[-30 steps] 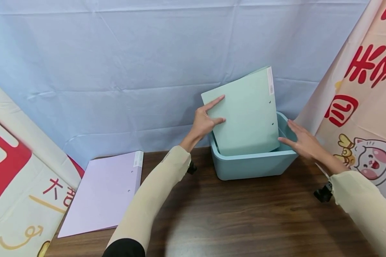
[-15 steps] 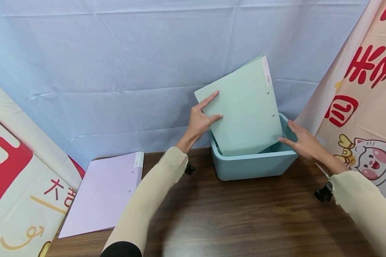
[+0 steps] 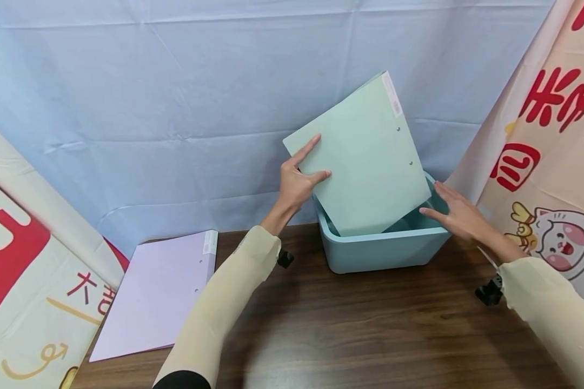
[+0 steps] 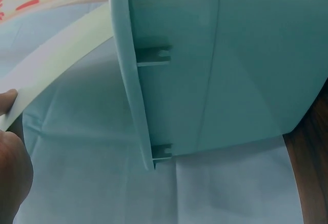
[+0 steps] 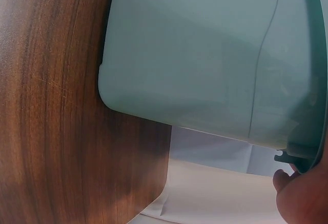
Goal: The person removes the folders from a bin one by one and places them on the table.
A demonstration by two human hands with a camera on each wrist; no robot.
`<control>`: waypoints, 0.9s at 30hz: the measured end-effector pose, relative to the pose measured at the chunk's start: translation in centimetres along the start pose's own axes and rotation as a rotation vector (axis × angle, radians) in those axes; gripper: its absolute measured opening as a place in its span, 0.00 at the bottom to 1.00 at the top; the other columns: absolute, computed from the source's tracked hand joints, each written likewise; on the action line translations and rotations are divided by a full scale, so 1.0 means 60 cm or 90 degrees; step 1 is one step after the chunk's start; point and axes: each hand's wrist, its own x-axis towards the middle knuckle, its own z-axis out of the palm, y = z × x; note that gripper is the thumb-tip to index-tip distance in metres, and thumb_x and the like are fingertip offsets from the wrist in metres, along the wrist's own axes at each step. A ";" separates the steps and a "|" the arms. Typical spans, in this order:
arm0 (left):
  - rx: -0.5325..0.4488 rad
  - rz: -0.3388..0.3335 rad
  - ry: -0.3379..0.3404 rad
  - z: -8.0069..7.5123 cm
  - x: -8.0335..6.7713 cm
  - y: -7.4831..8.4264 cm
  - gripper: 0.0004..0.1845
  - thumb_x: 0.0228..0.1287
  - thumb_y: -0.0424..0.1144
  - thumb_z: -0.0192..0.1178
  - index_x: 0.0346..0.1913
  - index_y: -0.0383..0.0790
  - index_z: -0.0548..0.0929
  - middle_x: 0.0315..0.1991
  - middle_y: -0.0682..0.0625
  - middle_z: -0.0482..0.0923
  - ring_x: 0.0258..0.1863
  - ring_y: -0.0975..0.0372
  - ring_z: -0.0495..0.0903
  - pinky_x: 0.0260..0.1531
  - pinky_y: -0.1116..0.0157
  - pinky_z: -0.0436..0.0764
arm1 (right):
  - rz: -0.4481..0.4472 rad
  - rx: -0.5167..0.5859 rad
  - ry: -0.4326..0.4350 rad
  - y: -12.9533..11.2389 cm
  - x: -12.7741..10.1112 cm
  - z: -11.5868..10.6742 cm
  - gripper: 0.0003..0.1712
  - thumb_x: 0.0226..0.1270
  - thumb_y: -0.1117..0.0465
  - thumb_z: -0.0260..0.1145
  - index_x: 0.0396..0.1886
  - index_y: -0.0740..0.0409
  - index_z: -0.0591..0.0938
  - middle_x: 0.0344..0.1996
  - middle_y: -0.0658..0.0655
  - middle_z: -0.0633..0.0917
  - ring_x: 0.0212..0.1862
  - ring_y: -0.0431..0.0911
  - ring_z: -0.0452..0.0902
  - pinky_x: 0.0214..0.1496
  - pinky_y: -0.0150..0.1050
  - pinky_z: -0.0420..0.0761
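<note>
My left hand (image 3: 296,183) pinches the left edge of a pale green file folder (image 3: 365,162), thumb and index finger on its front face. The folder leans to the left, its bottom corner down inside a blue-green plastic bin (image 3: 384,253) and its upper part well above the rim. A white label strip runs along its upper right edge. My right hand (image 3: 459,213) holds the bin's right rim; in the right wrist view its fingers (image 5: 281,180) show right at the rim beside a small clip-like tab. The left wrist view shows the bin's outer wall (image 4: 246,70).
A lilac file folder (image 3: 156,292) lies flat on the left of the dark wooden table (image 3: 370,324). Behind the bin hangs a light blue cloth (image 3: 175,108). Printed sheets with red characters flank both sides, the right one (image 3: 540,162) close to my right hand.
My left hand has moved left and slightly up, tilting the green folder further left and raising its right side. My right hand and the bin stay in place.
</note>
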 end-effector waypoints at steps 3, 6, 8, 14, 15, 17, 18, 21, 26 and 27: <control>-0.016 0.008 0.016 -0.003 0.001 0.003 0.45 0.49 0.17 0.78 0.72 0.50 0.82 0.72 0.56 0.78 0.69 0.63 0.78 0.63 0.60 0.82 | -0.003 0.000 0.003 0.001 0.000 0.001 0.56 0.81 0.37 0.57 0.86 0.68 0.42 0.83 0.76 0.46 0.81 0.75 0.43 0.75 0.80 0.48; -0.032 0.011 0.035 -0.007 0.002 0.008 0.46 0.48 0.16 0.78 0.72 0.48 0.82 0.72 0.55 0.78 0.69 0.63 0.78 0.63 0.60 0.82 | -0.006 0.002 0.007 0.003 0.000 0.002 0.56 0.81 0.38 0.57 0.86 0.68 0.42 0.83 0.76 0.47 0.81 0.75 0.43 0.75 0.80 0.48; -0.046 0.008 0.048 -0.011 0.002 0.011 0.46 0.47 0.15 0.77 0.72 0.48 0.82 0.72 0.56 0.78 0.69 0.63 0.78 0.63 0.60 0.82 | -0.005 0.004 0.006 0.003 0.000 0.002 0.56 0.81 0.38 0.57 0.86 0.68 0.41 0.83 0.76 0.46 0.81 0.75 0.43 0.74 0.80 0.48; -0.077 -0.007 0.070 -0.022 0.004 0.019 0.48 0.47 0.13 0.76 0.73 0.50 0.81 0.73 0.58 0.76 0.68 0.60 0.78 0.59 0.58 0.85 | -0.006 0.003 0.012 0.002 0.001 0.000 0.56 0.81 0.38 0.57 0.86 0.68 0.42 0.83 0.76 0.47 0.81 0.76 0.44 0.74 0.81 0.49; -0.078 -0.008 0.072 -0.024 0.004 0.020 0.49 0.47 0.13 0.76 0.73 0.50 0.81 0.73 0.58 0.76 0.68 0.60 0.78 0.59 0.59 0.85 | -0.006 0.004 0.013 0.001 0.001 0.000 0.56 0.80 0.38 0.58 0.86 0.69 0.43 0.83 0.76 0.48 0.81 0.76 0.44 0.73 0.81 0.49; -0.082 -0.011 0.077 -0.027 0.004 0.022 0.49 0.47 0.13 0.76 0.73 0.51 0.81 0.72 0.58 0.77 0.68 0.59 0.78 0.58 0.59 0.85 | -0.009 0.004 0.014 0.001 0.001 -0.001 0.56 0.80 0.37 0.58 0.86 0.69 0.43 0.83 0.76 0.48 0.81 0.76 0.44 0.73 0.81 0.50; -0.087 -0.012 0.078 -0.029 0.004 0.023 0.49 0.48 0.13 0.76 0.73 0.51 0.81 0.72 0.57 0.77 0.67 0.59 0.79 0.57 0.59 0.85 | -0.011 0.004 0.015 0.001 0.000 -0.001 0.56 0.80 0.38 0.58 0.85 0.69 0.44 0.82 0.76 0.48 0.81 0.76 0.44 0.73 0.81 0.50; -0.088 -0.008 0.080 -0.034 0.002 0.025 0.48 0.49 0.14 0.76 0.74 0.51 0.80 0.73 0.56 0.77 0.67 0.58 0.80 0.56 0.59 0.86 | -0.012 0.007 0.014 0.000 -0.001 -0.001 0.56 0.80 0.37 0.58 0.85 0.69 0.44 0.83 0.75 0.48 0.81 0.75 0.44 0.74 0.80 0.49; -0.098 -0.006 0.093 -0.044 0.000 0.032 0.48 0.51 0.15 0.75 0.75 0.51 0.78 0.74 0.58 0.75 0.67 0.58 0.80 0.55 0.58 0.87 | -0.018 0.013 0.019 0.000 -0.002 0.001 0.56 0.81 0.38 0.58 0.86 0.68 0.44 0.83 0.74 0.47 0.82 0.75 0.43 0.75 0.79 0.48; -0.104 -0.007 0.097 -0.046 0.000 0.034 0.48 0.51 0.14 0.75 0.75 0.51 0.78 0.74 0.58 0.75 0.68 0.58 0.79 0.55 0.58 0.87 | -0.020 0.013 0.020 0.001 -0.001 0.001 0.56 0.81 0.38 0.59 0.86 0.68 0.44 0.83 0.74 0.47 0.82 0.75 0.43 0.75 0.79 0.48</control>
